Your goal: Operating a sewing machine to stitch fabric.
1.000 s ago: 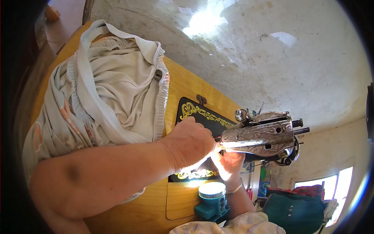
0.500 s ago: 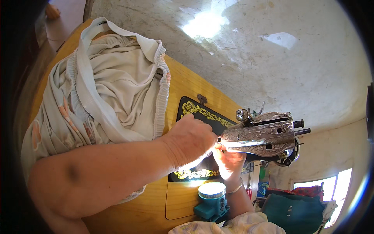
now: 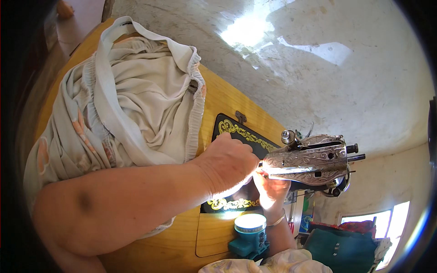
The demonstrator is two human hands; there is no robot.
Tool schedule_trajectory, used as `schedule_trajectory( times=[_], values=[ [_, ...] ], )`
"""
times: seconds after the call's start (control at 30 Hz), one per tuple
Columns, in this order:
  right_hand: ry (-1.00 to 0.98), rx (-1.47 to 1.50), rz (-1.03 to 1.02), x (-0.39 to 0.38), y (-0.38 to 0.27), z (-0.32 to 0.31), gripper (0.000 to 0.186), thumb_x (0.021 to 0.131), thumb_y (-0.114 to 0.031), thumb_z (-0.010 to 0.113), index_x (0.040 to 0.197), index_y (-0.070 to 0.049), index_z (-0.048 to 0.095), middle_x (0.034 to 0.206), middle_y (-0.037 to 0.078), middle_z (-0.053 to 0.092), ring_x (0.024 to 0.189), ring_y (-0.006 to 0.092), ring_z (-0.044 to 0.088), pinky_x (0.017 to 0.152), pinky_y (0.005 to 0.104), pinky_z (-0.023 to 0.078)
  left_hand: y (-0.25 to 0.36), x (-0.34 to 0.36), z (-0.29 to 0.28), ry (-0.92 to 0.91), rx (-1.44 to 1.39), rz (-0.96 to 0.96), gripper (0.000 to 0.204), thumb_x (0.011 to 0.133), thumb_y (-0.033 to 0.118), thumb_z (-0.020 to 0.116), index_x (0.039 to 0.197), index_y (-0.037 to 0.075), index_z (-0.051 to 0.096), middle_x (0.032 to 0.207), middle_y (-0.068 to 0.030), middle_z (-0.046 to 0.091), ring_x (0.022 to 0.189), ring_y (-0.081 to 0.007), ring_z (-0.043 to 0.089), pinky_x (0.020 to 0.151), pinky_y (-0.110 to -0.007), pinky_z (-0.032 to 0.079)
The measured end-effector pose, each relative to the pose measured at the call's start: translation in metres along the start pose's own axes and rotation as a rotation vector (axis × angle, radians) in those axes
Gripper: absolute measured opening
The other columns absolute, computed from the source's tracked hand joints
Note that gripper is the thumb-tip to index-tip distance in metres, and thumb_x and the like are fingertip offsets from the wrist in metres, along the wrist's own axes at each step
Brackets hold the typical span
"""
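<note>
My left hand (image 3: pixel 233 161) reaches across from the left, its fingers closed at the lower end of an ornate silver-faced sewing machine (image 3: pixel 309 161). My right hand (image 3: pixel 273 191), with a bangle at the wrist, meets it there with fingers pinched together. The needle area and whatever the fingertips hold are hidden behind my fingers. Under my hands lies the machine's black bed (image 3: pixel 236 132) with gold scrollwork. A teal lamp (image 3: pixel 249 234), lit, stands beside my right forearm and brightens both hands. Left of the machine rests a cream garment (image 3: pixel 141 98) with a wide waistband and peach print.
The wooden table (image 3: pixel 223 93) runs along a stained grey wall (image 3: pixel 318 27). A small metal hinge (image 3: pixel 241 117) sits at the bed's far edge. Toward the lower right are a dark green cloth-like item (image 3: pixel 337 245), red fabric (image 3: pixel 359 226) and a bright window (image 3: pixel 398 227).
The view has shifted slightly, so the machine, garment and lamp appear a little farther right. Both hands stay closed at the same end of the machine.
</note>
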State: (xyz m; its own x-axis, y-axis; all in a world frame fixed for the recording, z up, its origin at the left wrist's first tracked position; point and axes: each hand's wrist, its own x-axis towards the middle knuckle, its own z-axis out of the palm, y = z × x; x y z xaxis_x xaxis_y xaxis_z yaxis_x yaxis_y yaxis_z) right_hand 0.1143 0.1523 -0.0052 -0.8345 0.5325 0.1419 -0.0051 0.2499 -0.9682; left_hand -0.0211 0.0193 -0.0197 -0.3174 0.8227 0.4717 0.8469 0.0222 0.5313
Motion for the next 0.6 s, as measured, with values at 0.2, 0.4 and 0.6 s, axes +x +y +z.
schedule_trajectory(
  times=[0.2,0.4,0.6],
  values=[
    [-0.006,0.019,-0.002,0.0015,-0.0040,0.0058,0.038,0.069,0.006,0.067,0.102,-0.005,0.053,0.093,0.003,0.054,0.080,0.0103,0.050,0.073,0.0252,0.046,-0.0010,0.0009,-0.0026,-0.026,-0.012,-0.001,0.007,0.069,0.015,0.055,0.075,0.013,0.057,0.070,-0.0009,0.055,0.074,-0.0190,0.057,0.068,-0.032,0.040],
    [-0.010,-0.016,-0.013,0.0013,-0.0019,0.0032,0.037,0.068,0.007,0.066,0.100,-0.005,0.053,0.094,0.003,0.053,0.080,0.0101,0.050,0.072,0.0246,0.046,0.0012,0.0003,-0.0058,-0.016,-0.020,-0.011,0.006,0.069,0.016,0.055,0.074,0.013,0.058,0.071,-0.0015,0.056,0.074,-0.0191,0.057,0.068,-0.032,0.039],
    [0.019,-0.006,0.025,-0.0001,-0.0016,0.0029,0.036,0.069,0.006,0.067,0.100,-0.005,0.053,0.093,0.002,0.053,0.080,0.0100,0.050,0.071,0.0244,0.046,0.0010,0.0010,-0.0047,-0.034,-0.019,-0.016,0.006,0.070,0.016,0.055,0.074,0.013,0.058,0.070,-0.0012,0.056,0.074,-0.0188,0.057,0.068,-0.032,0.039]
  ],
)
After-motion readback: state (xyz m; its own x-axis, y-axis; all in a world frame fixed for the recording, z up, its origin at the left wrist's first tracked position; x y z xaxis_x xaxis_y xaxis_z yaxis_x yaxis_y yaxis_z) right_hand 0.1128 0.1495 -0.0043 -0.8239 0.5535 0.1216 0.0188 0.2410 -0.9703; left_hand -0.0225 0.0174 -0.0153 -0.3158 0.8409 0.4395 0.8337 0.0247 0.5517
